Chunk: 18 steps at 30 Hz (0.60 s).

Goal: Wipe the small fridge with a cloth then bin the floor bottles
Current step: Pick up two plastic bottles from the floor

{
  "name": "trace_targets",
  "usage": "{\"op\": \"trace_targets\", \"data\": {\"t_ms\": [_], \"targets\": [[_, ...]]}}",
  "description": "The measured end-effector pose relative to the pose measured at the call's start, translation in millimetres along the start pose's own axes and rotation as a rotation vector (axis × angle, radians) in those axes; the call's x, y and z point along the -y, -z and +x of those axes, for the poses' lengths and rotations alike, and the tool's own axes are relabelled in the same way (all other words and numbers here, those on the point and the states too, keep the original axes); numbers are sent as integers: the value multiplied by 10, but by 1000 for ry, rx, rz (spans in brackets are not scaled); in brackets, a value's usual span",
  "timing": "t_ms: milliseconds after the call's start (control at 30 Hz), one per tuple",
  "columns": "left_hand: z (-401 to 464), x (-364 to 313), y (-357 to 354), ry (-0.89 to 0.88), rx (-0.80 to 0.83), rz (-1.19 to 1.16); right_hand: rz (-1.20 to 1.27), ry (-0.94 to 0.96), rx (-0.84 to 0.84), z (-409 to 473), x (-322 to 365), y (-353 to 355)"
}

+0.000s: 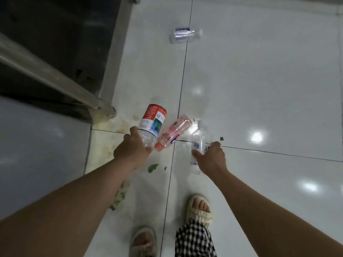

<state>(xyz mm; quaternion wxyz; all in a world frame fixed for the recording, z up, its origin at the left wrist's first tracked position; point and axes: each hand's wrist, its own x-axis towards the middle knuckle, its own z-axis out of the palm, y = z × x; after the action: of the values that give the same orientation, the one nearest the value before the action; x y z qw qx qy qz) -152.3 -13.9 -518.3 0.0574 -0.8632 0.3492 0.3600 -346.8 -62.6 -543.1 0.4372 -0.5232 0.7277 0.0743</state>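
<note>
My left hand (132,151) grips the neck end of a clear bottle with a red and white label (153,120), its base pointing away from me. Touching that hand lies a pink bottle with an orange cap (173,133); whether the hand also holds it I cannot tell. My right hand (211,157) is closed around a clear bottle with a small blue label (200,138). Another clear bottle (185,35) lies on its side on the white tiled floor (259,80), farther ahead. No fridge, cloth or bin is in view.
A metal table leg and frame (104,106) stand at the left, with yellowish stains on the floor around the foot. Green scraps (153,167) lie near my feet. My sandalled feet (199,206) are at the bottom.
</note>
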Motion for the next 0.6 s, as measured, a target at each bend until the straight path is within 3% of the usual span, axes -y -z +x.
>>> {"op": "trace_targets", "data": {"t_ms": [433,600], "targets": [[1761,110,-1092,-98,-33,167,114,-181,-73,1532,-350,-1085],[1942,117,-1325,-160,8,85,132,-196,-73,1737,-433,-1306]]}}
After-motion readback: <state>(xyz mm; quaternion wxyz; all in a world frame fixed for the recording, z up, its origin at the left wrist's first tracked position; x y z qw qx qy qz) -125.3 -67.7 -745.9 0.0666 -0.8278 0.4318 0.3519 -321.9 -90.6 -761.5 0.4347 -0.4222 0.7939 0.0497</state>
